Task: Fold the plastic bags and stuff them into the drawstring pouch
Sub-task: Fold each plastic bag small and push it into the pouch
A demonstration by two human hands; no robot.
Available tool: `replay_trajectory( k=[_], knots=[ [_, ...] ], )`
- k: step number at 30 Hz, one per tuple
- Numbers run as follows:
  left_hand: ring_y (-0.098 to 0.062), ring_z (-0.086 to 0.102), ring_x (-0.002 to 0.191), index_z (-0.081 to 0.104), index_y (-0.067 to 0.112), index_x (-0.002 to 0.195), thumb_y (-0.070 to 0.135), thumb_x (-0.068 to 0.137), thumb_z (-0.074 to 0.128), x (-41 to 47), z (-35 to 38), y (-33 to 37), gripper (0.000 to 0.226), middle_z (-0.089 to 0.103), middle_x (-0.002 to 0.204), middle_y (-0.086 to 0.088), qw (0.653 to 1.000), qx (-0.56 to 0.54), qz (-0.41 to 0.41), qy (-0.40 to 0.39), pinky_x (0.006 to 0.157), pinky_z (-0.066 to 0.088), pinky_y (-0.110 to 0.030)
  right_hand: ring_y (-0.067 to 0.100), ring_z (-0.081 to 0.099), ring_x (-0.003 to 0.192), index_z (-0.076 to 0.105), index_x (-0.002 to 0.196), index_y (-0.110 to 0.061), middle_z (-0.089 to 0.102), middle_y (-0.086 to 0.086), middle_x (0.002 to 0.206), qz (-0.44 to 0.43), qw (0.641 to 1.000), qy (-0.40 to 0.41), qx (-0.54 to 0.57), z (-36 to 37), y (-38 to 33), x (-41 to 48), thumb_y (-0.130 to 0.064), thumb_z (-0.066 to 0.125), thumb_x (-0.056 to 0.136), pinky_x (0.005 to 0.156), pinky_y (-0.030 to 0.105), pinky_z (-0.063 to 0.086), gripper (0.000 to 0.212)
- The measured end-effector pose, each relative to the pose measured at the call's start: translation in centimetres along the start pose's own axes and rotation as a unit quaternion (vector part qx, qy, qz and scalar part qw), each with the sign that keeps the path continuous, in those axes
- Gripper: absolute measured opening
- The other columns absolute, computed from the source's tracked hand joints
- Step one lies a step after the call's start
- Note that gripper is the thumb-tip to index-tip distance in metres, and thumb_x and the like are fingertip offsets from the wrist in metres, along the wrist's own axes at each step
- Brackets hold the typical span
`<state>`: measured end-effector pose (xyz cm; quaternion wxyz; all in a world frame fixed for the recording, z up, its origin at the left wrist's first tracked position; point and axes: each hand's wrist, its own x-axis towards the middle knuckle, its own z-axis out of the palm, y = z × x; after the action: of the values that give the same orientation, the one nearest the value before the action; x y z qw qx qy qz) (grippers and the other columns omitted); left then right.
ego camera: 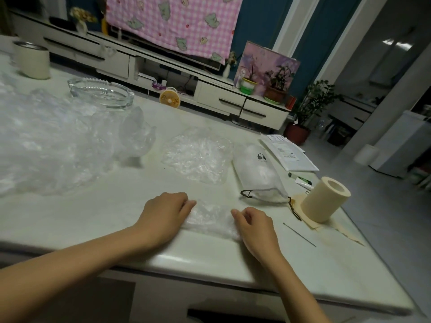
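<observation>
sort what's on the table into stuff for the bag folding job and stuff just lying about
Job: small bag held by left hand and right hand, flat bag, bag heap, drawstring pouch.
Lying about: glass ashtray, cup, paper roll, papers.

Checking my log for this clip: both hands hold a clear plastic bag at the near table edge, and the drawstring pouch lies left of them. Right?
Not quite. The head view shows the drawstring pouch right of the left hand and right hand, beside the cream roll. They do hold the clear plastic bag.
</observation>
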<state>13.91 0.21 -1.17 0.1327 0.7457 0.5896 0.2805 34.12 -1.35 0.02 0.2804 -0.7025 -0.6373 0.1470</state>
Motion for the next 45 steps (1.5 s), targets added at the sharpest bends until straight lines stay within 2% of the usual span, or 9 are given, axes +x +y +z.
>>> replay_trajectory(
  k=[8, 12, 16, 20, 26, 31, 37, 42, 45],
  knots=[
    [-0.028, 0.054, 0.076, 0.056, 0.006, 0.099, 0.035, 0.084, 0.068, 0.1, 0.6, 0.8, 0.034, 0.052, 0.091, -0.011, 0.974, 0.222, 0.006, 0.051, 0.055, 0.03, -0.03, 0.021, 0.052, 0.097, 0.05, 0.104, -0.015, 0.053, 0.0, 0.105, 0.014, 0.977, 0.077, -0.196, 0.6, 0.1, 0.4, -0.044, 0.043, 0.096, 0.067, 0.03, 0.033, 0.031],
    [-0.027, 0.044, 0.104, 0.052, 0.01, 0.109, 0.046, 0.098, 0.039, 0.4, 0.8, 0.1, 0.04, 0.045, 0.114, -0.009, 0.961, 0.271, -0.015, 0.044, 0.076, 0.03, -0.033, 0.022, 0.049, 0.106, 0.051, 0.11, -0.014, 0.053, 0.003, 0.112, 0.023, 0.965, 0.084, -0.245, 0.2, 1.1, 0.4, -0.039, 0.035, 0.099, 0.076, 0.032, 0.039, 0.032],
    [-0.018, 0.045, 0.077, 0.046, 0.017, 0.078, 0.037, 0.092, 0.056, 0.7, 0.0, -0.1, 0.026, 0.049, 0.082, 0.001, 0.997, 0.028, 0.0, 0.067, 0.063, 0.029, -0.027, 0.022, 0.051, 0.101, 0.055, 0.105, -0.013, 0.056, 0.003, 0.105, 0.011, 0.976, 0.089, -0.197, -0.6, 2.0, 0.6, -0.026, 0.04, 0.098, 0.073, 0.031, 0.038, 0.021],
    [-0.004, 0.048, 0.053, 0.049, 0.016, 0.075, 0.023, 0.085, 0.068, 1.7, -1.9, 0.2, 0.022, 0.053, 0.068, 0.004, 0.948, -0.307, -0.085, 0.007, 0.049, 0.036, -0.014, 0.015, 0.057, 0.087, 0.059, 0.1, -0.016, 0.063, 0.0, 0.097, -0.034, 0.993, 0.081, 0.076, -2.0, 0.4, 0.6, -0.012, 0.058, 0.09, 0.067, 0.016, 0.041, 0.011],
    [-0.005, 0.057, 0.061, 0.062, 0.015, 0.079, 0.021, 0.079, 0.073, 0.6, -5.6, 1.6, 0.013, 0.063, 0.065, 0.005, 0.919, -0.353, 0.015, -0.175, 0.061, 0.046, -0.017, 0.003, 0.057, 0.114, 0.049, 0.128, -0.026, 0.062, -0.007, 0.122, -0.041, 0.917, -0.214, 0.335, -2.9, -3.4, -1.2, -0.03, 0.076, 0.07, 0.093, 0.021, 0.046, 0.064],
    [0.002, 0.051, 0.054, 0.063, 0.014, 0.08, 0.025, 0.08, 0.073, -0.4, -5.7, 2.0, 0.014, 0.06, 0.06, 0.011, 0.924, -0.314, 0.046, -0.214, 0.055, 0.04, -0.011, 0.017, 0.064, 0.086, 0.063, 0.107, -0.006, 0.067, 0.006, 0.096, -0.016, 0.874, -0.373, 0.312, -1.2, -4.4, -2.4, -0.026, 0.07, 0.081, 0.078, 0.023, 0.05, 0.033],
    [-0.004, 0.049, 0.042, 0.058, 0.015, 0.086, 0.035, 0.087, 0.061, 0.8, -6.6, 0.8, 0.02, 0.057, 0.047, 0.004, 0.939, -0.337, -0.067, 0.004, 0.048, 0.041, -0.02, 0.01, 0.049, 0.055, 0.059, 0.072, -0.013, 0.054, 0.0, 0.063, 0.009, 0.891, -0.304, 0.337, -0.9, -4.8, -2.7, -0.022, 0.065, 0.086, 0.057, 0.021, 0.041, 0.019],
    [-0.02, 0.07, 0.087, 0.054, 0.009, 0.112, 0.049, 0.07, 0.066, -1.5, -4.8, 2.5, 0.06, 0.067, 0.102, -0.011, 0.863, -0.448, -0.141, -0.187, 0.074, 0.058, -0.036, 0.024, 0.045, 0.073, 0.059, 0.083, -0.008, 0.05, 0.014, 0.079, 0.025, 0.901, -0.197, 0.386, -0.3, -5.3, -2.8, -0.03, 0.067, 0.085, 0.07, 0.037, 0.038, 0.024],
    [-0.024, 0.071, 0.083, 0.061, 0.004, 0.106, 0.024, 0.086, 0.065, -2.2, -3.9, 3.0, 0.029, 0.07, 0.099, -0.017, 0.868, -0.444, -0.137, -0.173, 0.072, 0.059, -0.036, 0.028, 0.061, 0.083, 0.063, 0.091, -0.003, 0.064, 0.019, 0.089, 0.032, 0.887, -0.186, 0.421, -0.5, -5.5, -2.7, -0.023, 0.065, 0.086, 0.083, 0.04, 0.049, 0.021]
  ],
)
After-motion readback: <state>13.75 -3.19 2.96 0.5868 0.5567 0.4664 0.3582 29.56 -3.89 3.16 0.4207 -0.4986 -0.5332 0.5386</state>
